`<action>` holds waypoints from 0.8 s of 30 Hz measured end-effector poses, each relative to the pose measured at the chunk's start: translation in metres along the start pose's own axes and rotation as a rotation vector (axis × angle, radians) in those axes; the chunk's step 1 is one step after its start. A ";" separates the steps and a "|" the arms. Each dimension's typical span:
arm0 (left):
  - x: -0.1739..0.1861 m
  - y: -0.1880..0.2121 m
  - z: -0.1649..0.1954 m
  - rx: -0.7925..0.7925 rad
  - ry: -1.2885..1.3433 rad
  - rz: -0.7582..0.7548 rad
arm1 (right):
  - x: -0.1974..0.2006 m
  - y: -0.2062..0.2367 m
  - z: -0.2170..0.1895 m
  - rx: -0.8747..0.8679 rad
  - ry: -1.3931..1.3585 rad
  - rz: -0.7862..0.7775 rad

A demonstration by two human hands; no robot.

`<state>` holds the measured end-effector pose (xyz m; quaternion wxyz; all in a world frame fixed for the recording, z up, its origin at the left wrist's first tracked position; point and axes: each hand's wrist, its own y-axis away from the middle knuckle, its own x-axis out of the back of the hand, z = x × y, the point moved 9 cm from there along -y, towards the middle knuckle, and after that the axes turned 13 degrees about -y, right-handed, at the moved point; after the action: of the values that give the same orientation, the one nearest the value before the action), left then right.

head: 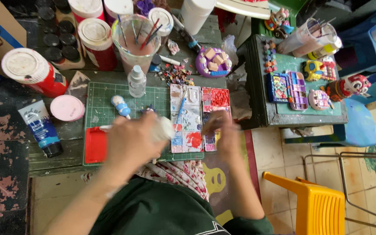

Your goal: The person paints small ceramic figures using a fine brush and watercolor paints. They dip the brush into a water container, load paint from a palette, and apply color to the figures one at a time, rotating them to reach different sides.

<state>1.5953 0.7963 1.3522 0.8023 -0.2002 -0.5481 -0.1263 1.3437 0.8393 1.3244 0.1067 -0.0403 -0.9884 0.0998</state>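
While motion blur smears both hands, left hand (131,141) is clamped on a white lump (164,129) over the green cutting mat (105,104); its shape unreadable. Right hand (223,130) hovers at the paint palette (187,117); grip indiscernible, fingers blurred. Palette's lower edge hidden behind it.

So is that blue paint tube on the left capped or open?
Capped. The blue paint tube lies flat on the dark tabletop, and a black cap covers its lower end; no paint shows around it.
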 end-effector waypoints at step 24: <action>0.001 -0.020 -0.120 0.160 0.119 0.420 | 0.095 0.033 0.071 0.059 -0.223 0.352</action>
<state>1.6869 0.7237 1.3186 0.8552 -0.2379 -0.4543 0.0758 1.2378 0.8679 1.2693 -0.0212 -0.1981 -0.9685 0.1495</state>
